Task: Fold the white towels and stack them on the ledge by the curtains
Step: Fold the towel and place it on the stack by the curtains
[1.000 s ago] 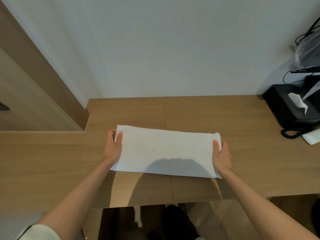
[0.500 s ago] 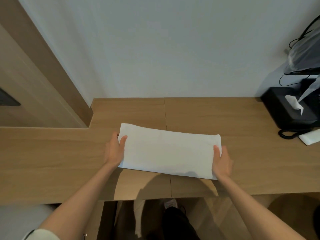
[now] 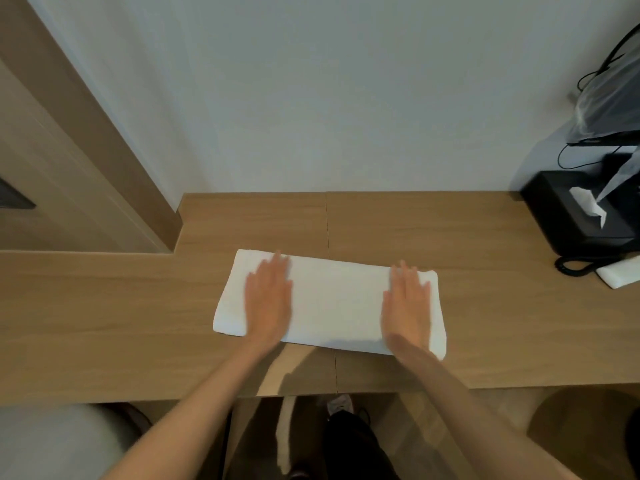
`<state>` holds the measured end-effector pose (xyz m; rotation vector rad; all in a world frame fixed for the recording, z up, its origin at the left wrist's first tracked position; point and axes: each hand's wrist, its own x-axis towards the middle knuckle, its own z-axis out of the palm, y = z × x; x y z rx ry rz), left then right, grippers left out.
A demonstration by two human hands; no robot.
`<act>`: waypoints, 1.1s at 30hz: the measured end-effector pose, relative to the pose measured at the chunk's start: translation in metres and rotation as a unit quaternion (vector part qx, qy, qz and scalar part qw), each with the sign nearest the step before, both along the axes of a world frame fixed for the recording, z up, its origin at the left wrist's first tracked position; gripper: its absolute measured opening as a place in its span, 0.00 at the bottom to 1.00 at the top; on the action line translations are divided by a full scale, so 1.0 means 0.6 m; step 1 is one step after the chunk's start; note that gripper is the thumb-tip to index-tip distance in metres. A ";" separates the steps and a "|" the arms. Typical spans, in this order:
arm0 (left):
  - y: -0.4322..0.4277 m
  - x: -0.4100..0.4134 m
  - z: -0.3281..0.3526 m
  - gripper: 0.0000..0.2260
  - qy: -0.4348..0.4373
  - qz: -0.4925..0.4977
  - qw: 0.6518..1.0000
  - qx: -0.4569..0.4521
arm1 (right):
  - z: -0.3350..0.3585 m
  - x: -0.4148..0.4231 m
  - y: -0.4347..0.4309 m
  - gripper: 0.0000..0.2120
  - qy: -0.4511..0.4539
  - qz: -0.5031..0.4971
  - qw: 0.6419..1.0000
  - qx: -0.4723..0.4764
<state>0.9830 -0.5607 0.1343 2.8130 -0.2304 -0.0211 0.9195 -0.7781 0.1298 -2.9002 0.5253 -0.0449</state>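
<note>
Centrally, a folded white towel (image 3: 332, 306) flat on the wooden table (image 3: 502, 317); left hand (image 3: 268, 303) and right hand (image 3: 408, 306) palm-down on its two ends, fingers (image 3: 403, 271) straight, together, gripping nothing; pale wall (image 3: 346, 98) above; black tissue box (image 3: 568, 220) far right; wood panelling (image 3: 69, 150) upper left.

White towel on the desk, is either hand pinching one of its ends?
No, the left hand and the right hand both lie flat with straight fingers on top of the white towel.
</note>
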 end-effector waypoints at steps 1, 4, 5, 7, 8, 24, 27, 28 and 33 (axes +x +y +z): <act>-0.028 -0.012 -0.008 0.22 0.024 -0.039 0.999 0.004 | -0.009 0.009 0.023 0.24 0.033 0.029 0.999 0.010; -0.086 -0.029 -0.034 0.23 0.058 -0.074 0.995 0.033 | -0.033 0.021 0.075 0.25 0.038 0.087 0.995 0.026; -0.093 -0.028 -0.043 0.23 0.057 -0.078 0.994 0.047 | -0.037 0.022 0.082 0.24 0.022 0.100 0.995 0.022; -0.092 -0.022 -0.057 0.23 0.046 -0.090 0.992 0.075 | -0.046 0.021 0.085 0.24 -0.015 0.108 0.994 0.011; -0.088 -0.019 -0.061 0.23 0.040 -0.095 0.991 0.081 | -0.049 0.021 0.084 0.24 -0.023 0.108 0.994 0.009; 0.071 0.008 -0.054 0.24 0.038 -0.014 0.996 0.081 | -0.052 -0.023 -0.011 0.27 0.011 0.015 1.000 0.005; 0.086 0.009 -0.050 0.25 0.071 -0.009 0.995 0.072 | -0.054 -0.022 -0.015 0.29 0.052 -0.018 0.998 -0.007; 0.086 0.011 -0.048 0.25 0.085 -0.012 0.994 0.070 | -0.054 -0.021 -0.016 0.29 0.069 -0.024 0.997 -0.012; 0.079 0.010 -0.030 0.26 0.127 0.046 0.991 0.019 | -0.041 -0.037 -0.024 0.31 0.108 -0.059 0.992 -0.020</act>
